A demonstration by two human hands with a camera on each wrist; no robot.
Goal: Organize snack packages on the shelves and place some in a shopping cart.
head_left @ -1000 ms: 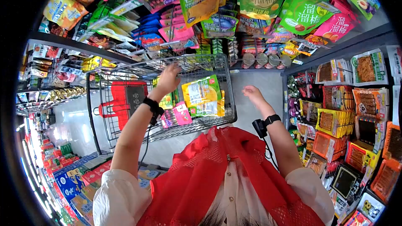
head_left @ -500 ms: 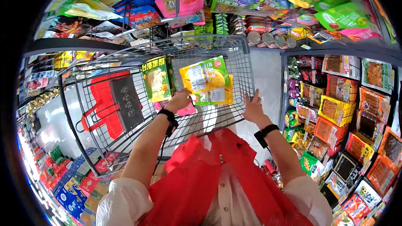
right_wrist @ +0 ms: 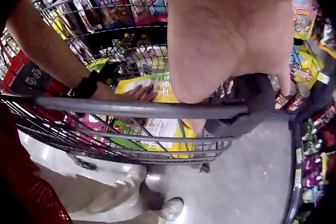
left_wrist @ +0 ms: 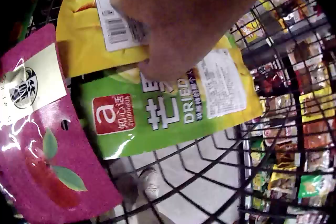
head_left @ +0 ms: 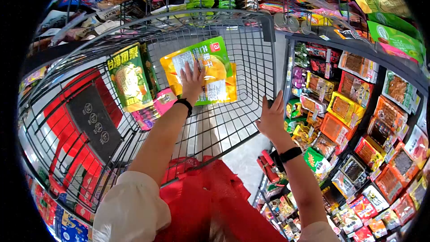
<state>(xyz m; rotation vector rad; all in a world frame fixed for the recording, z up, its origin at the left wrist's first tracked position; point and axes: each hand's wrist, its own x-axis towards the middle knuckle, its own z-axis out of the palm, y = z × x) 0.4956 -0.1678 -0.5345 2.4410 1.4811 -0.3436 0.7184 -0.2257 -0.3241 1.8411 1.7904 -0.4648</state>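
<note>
My left hand [head_left: 192, 80] lies with its fingers straight and spread on a yellow-and-green bag of dried mango [head_left: 215, 49] in the shopping cart. Another yellow bag [head_left: 228, 85] sits partly under it. In the left wrist view, that hand covers part of the green packaging [left_wrist: 131, 140]. My right hand [head_left: 273, 121] is at the cart's near right corner, fingers straight and pointing forward. From the right wrist, this hand overlaps the cart's rim [right_wrist: 142, 108] next to a dark corner piece [right_wrist: 241, 113], its thumb showing below the rim.
Left of the mango bags lie a green-and-yellow snack bag [head_left: 127, 76] and a pink pouch [head_left: 154, 107]. A red child-seat panel with a black plate [head_left: 94, 116] hangs at the cart's left end. Shelves of packets [head_left: 354, 112] stand right and ahead.
My left hand has moved from the near edge of the mango bags onto the upper bag. The right hand has come to the cart's corner. The cart appears larger in the head view.
</note>
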